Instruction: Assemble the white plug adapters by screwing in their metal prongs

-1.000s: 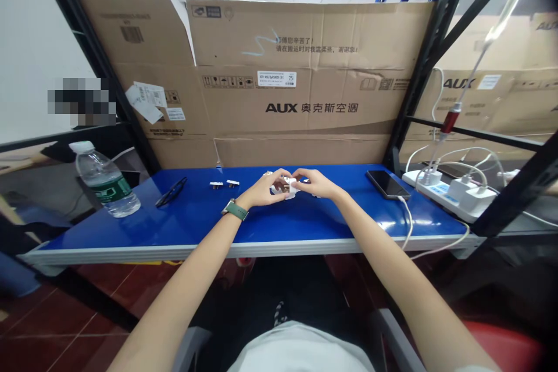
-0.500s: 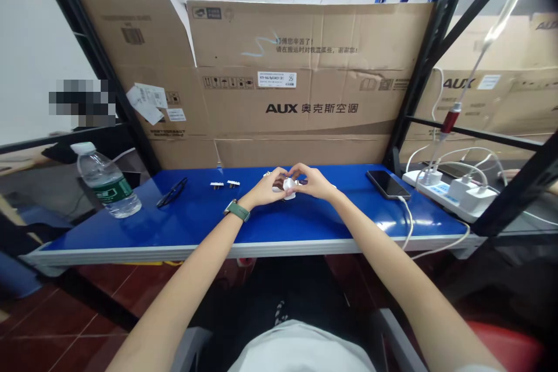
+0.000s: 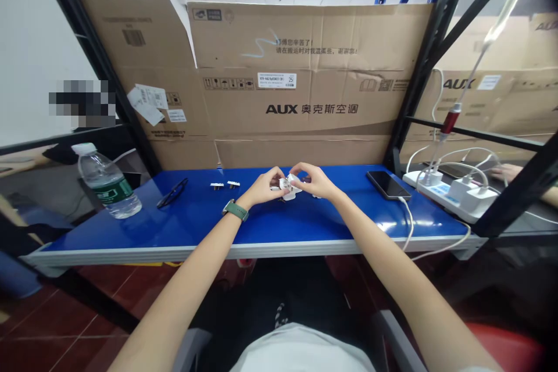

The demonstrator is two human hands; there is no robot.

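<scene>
Head view: both my hands meet over the blue table (image 3: 196, 226).
Left hand (image 3: 263, 187): fingers pinched on the white plug part (image 3: 288, 184).
Right hand (image 3: 314, 181): fingers closed on the same part, held just above the tabletop.

Counter (image 3: 305, 226): bottle (image 3: 107, 181) far left, glasses (image 3: 171, 192) right of it, two small plugs (image 3: 224, 185) mid-left. Phone (image 3: 387, 184) right, power strip (image 3: 449, 193) beyond it. Cardboard box (image 3: 300, 84) behind.
</scene>
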